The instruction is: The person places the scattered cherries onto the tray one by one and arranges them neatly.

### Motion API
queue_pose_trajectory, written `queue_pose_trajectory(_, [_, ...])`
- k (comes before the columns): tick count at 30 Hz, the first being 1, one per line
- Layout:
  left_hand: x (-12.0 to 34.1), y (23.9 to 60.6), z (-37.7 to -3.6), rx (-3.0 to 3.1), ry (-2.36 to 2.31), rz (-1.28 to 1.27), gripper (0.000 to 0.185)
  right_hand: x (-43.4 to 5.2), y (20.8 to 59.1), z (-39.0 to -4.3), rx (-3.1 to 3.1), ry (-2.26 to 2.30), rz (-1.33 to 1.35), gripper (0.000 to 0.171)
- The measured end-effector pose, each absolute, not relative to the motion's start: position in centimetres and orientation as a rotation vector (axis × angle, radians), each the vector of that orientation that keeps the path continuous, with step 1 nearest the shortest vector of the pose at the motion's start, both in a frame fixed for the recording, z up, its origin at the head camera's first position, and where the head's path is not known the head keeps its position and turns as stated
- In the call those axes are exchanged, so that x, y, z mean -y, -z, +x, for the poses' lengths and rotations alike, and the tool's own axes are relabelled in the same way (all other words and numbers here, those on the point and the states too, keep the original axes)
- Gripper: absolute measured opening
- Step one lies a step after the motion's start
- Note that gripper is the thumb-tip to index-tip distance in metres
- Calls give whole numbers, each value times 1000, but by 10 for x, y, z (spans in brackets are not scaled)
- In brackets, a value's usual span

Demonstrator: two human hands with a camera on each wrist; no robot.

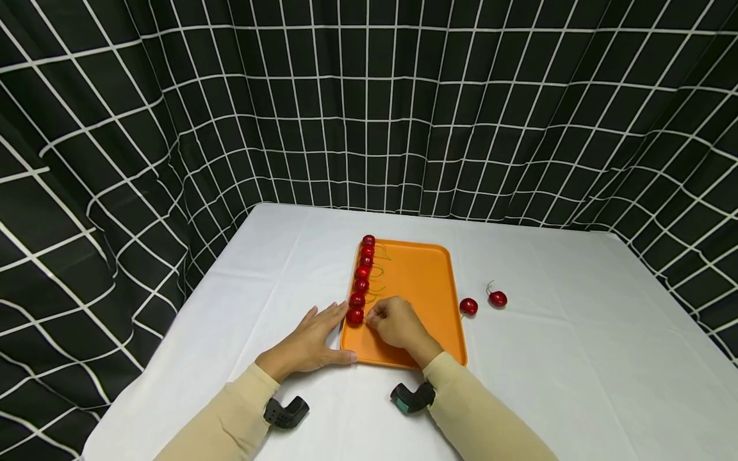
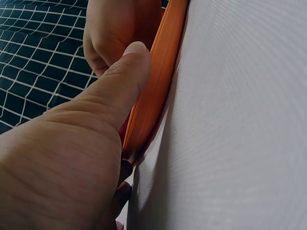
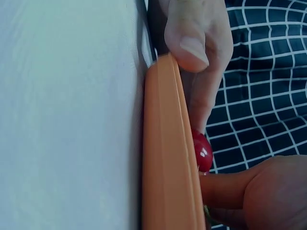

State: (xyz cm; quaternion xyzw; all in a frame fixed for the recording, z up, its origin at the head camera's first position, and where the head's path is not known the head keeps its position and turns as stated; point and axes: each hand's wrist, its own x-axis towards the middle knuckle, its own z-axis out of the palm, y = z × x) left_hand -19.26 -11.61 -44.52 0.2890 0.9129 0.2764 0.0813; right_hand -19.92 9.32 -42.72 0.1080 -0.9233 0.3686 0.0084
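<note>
In the head view, starting at lower left of centre, I see my left hand [image 1: 308, 342] lying flat on the white tablecloth [image 1: 576, 358], fingers straight and relaxed, its thumb along the near left corner of the orange tray [image 1: 423, 282]; it grips nothing. Just right of it, a row of red cherries [image 1: 362, 275] runs up the tray's left edge toward frame centre, stems pointing right. My right hand [image 1: 398, 326] rests inside the tray at the near end of that row, fingers curled and fingertips meeting beside the nearest cherry [image 1: 355, 315]; I read this as a pinch on that cherry's stem, though the stem itself is hidden. Further right, two loose cherries [image 1: 483, 302] lie on the cloth just off the tray's right rim, apart from each other. The left wrist view adds what the head view lacks: my thumb [image 2: 125, 76] pressed against the tray's outer rim [image 2: 158, 72]. The right wrist view shows the rim edge-on, the nearest cherry [image 3: 202, 151] behind it, and a right fingertip [image 3: 223, 187] touching that cherry from below. I find no readable writing, brand or label in any view.
</note>
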Motion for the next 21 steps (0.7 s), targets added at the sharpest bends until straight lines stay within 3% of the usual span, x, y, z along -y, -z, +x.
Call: queue_pose_trajectory(21, [116,446,-192,-2725,-860,865,105,-96,429,-199,2877,-1109,315,8])
